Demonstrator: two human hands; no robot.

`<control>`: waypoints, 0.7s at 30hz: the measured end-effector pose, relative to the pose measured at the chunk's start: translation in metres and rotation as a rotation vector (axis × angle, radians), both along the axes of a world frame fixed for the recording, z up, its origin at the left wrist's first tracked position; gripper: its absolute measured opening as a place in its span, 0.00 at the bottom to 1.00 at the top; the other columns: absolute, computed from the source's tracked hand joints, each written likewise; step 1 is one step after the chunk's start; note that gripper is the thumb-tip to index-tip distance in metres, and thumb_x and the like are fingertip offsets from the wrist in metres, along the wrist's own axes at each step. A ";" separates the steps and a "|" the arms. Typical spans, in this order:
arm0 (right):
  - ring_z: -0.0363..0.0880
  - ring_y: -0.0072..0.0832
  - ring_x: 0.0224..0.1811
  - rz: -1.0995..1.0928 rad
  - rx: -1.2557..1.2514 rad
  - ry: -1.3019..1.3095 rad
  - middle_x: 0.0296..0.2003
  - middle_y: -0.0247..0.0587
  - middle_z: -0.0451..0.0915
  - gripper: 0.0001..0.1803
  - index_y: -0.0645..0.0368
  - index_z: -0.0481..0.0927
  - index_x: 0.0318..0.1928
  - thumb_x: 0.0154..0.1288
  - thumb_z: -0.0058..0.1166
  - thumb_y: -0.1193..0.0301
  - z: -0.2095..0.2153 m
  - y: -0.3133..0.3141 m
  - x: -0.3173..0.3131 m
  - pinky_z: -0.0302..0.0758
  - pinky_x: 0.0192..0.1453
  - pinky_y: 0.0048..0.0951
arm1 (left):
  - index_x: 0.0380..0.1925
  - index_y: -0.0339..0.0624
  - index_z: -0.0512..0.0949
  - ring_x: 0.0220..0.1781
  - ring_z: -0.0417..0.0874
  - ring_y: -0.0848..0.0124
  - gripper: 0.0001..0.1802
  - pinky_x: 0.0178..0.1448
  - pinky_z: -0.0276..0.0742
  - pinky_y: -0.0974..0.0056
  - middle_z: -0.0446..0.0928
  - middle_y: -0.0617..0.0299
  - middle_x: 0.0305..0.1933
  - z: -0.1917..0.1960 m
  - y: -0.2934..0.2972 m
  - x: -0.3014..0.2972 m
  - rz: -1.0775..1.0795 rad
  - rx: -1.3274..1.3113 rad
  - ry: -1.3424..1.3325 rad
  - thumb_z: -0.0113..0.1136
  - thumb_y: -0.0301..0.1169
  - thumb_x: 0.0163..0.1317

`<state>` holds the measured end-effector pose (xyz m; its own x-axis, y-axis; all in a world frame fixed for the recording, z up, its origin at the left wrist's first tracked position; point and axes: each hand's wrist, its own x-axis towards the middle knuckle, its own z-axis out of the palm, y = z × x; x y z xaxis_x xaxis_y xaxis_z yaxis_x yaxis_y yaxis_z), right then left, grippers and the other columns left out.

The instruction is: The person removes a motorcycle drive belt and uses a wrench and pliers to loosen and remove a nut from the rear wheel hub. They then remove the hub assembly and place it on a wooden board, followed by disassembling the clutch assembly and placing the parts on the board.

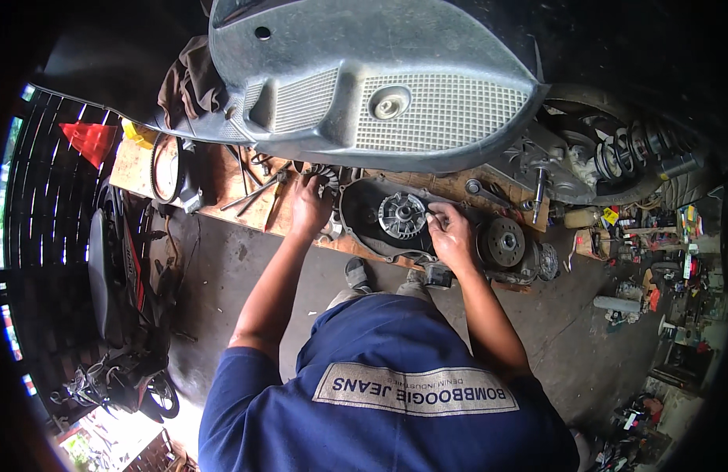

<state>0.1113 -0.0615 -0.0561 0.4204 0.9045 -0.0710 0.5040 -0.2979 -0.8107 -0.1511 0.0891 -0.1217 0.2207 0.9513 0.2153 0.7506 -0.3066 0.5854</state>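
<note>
On the bench lies an open scooter transmission case point(356, 200), with a finned metal pulley point(403, 215) mounted inside it. My right hand point(453, 236) is at the right side of this pulley, thumb and fingers closed together; whatever they hold is hidden. To the left of the case, my left hand point(311, 206) reaches over the bench with curled fingers, against a ribbed metal part point(327, 178). What lies under its fingers cannot be made out. At the right end of the case sits a round clutch drum point(502, 241).
A large dark scooter body panel point(442, 110) overhangs the bench's far side. Long tools and a screwdriver point(276, 200) lie on the wooden bench point(214, 200) at left, near a drive belt point(165, 169). A wrench point(486, 191) is behind the case. A motorcycle point(116, 275) stands far left.
</note>
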 end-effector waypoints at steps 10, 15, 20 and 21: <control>0.78 0.51 0.51 0.447 0.021 -0.250 0.46 0.53 0.78 0.16 0.60 0.80 0.48 0.60 0.63 0.68 -0.007 0.035 -0.001 0.75 0.56 0.45 | 0.41 0.39 0.81 0.50 0.79 0.50 0.10 0.56 0.74 0.51 0.79 0.50 0.46 0.072 -0.097 0.040 0.055 0.020 -0.280 0.63 0.26 0.58; 0.76 0.53 0.50 0.539 0.040 -0.273 0.44 0.55 0.77 0.13 0.62 0.78 0.46 0.63 0.59 0.69 -0.014 0.043 0.001 0.74 0.56 0.47 | 0.41 0.40 0.81 0.52 0.77 0.49 0.10 0.58 0.72 0.50 0.79 0.51 0.47 0.076 -0.107 0.054 -0.005 0.082 -0.179 0.63 0.27 0.58; 0.78 0.52 0.46 0.531 0.156 -0.276 0.42 0.53 0.78 0.13 0.61 0.78 0.45 0.61 0.61 0.72 0.003 0.049 0.005 0.75 0.52 0.46 | 0.46 0.42 0.81 0.57 0.75 0.50 0.17 0.63 0.69 0.48 0.80 0.52 0.50 0.077 -0.111 0.069 0.023 0.107 -0.080 0.67 0.30 0.55; 0.78 0.52 0.45 0.528 0.178 -0.260 0.42 0.53 0.78 0.13 0.61 0.78 0.45 0.61 0.61 0.73 0.009 0.050 0.006 0.75 0.51 0.46 | 0.47 0.42 0.80 0.58 0.75 0.50 0.19 0.63 0.69 0.47 0.79 0.52 0.50 0.078 -0.112 0.072 0.023 0.114 -0.081 0.68 0.31 0.54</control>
